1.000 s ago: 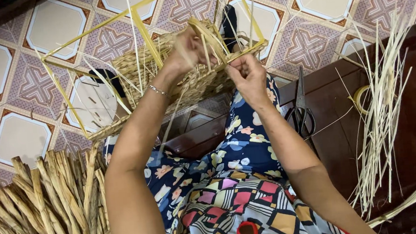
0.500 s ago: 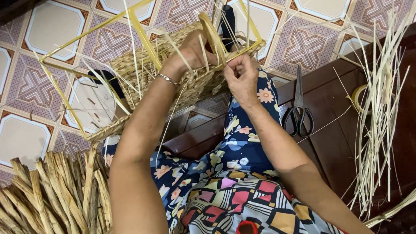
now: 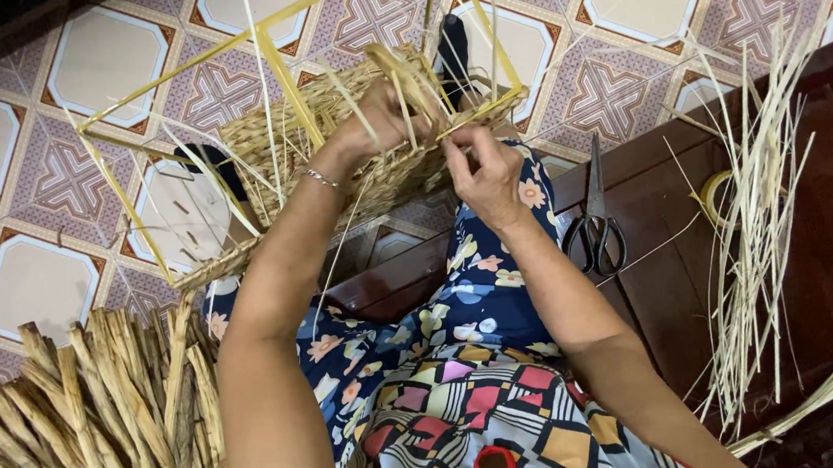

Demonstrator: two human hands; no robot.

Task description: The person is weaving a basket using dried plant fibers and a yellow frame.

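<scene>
I can see a pair of black-handled scissors (image 3: pixel 593 217) lying closed on the dark wooden bench (image 3: pixel 818 229), with a loose sheaf of pale straw strands (image 3: pixel 753 235) spread just to their right. A heap of thick dried leaves (image 3: pixel 82 434) fills the lower left, over a patterned tile floor (image 3: pixel 28 157).

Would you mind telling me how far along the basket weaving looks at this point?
Done: the woven straw basket already has a base and low sides inside its yellow frame. In hand: the left hand grips the rim while the right hand pinches a strand at the frame edge. Left: loose strands stick up unwoven, and bundles of dried straw and thin pale strips lie unused; scissors wait nearby.
</scene>
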